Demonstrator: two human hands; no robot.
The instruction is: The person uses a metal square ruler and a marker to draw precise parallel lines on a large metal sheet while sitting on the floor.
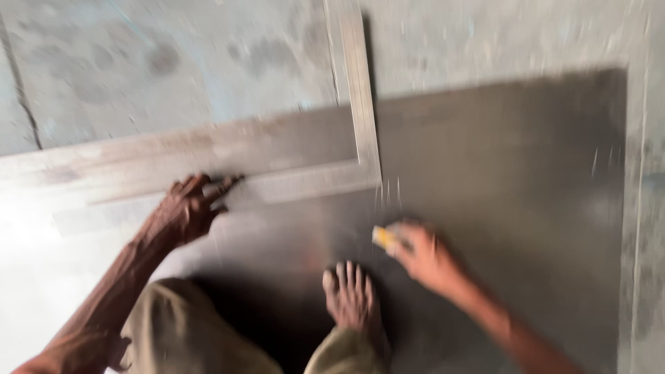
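Observation:
The frame is motion-blurred. A large grey metal sheet (512,180) lies flat on the concrete floor. An L-shaped metal square (361,104) rests on it, one arm running up, the other left. My left hand (188,208) presses down on the left arm of the square, fingers spread. My right hand (426,257) is closed around a small yellow tool (385,238) that touches the sheet just below the square's corner. My bare foot (350,298) stands on the sheet between both hands.
Rough concrete floor (138,62) surrounds the sheet, with a crack at the far left. The sheet's right edge (627,208) runs near the frame's right side. My knee in khaki trousers (180,332) fills the lower left.

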